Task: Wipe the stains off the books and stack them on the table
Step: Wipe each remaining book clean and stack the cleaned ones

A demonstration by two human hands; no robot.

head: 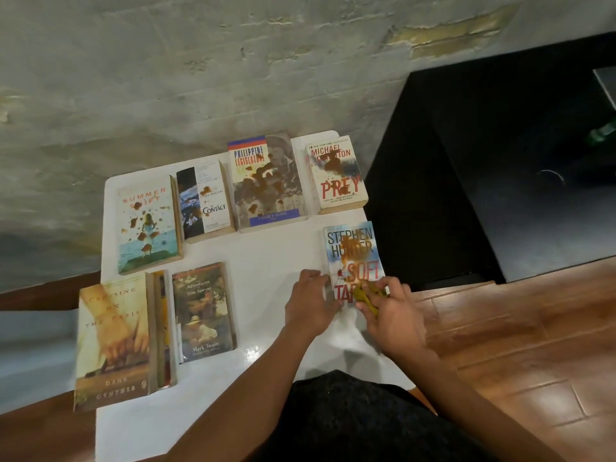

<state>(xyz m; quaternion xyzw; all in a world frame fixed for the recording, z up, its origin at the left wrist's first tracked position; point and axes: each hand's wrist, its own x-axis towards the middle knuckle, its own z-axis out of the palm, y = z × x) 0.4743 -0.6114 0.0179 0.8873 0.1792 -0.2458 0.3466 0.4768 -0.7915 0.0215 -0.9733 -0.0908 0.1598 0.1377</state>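
Note:
Several paperbacks lie face up on a white table (266, 251). The Stephen Hunter book (353, 255) at the right edge carries a brown stain. My right hand (390, 311) grips a yellow cloth (365, 296) pressed on that book's lower cover. My left hand (310, 301) rests its fingers on the book's left edge. Brown stains also mark the Prey book (336, 175), the Philippine Legislature book (268, 181), the Contact book (205, 201) and the Summer Sisters book (148, 225). The Tom Sawyer book (203, 311) and the Crossing to Paris book (115, 341) look clean.
A black cabinet (500, 168) stands right of the table, with wooden floor (520, 355) in front of it. A rough grey wall (200, 78) runs behind the table. The Crossing to Paris book overhangs the table's left edge. My dark-clothed lap (350, 425) is at the bottom.

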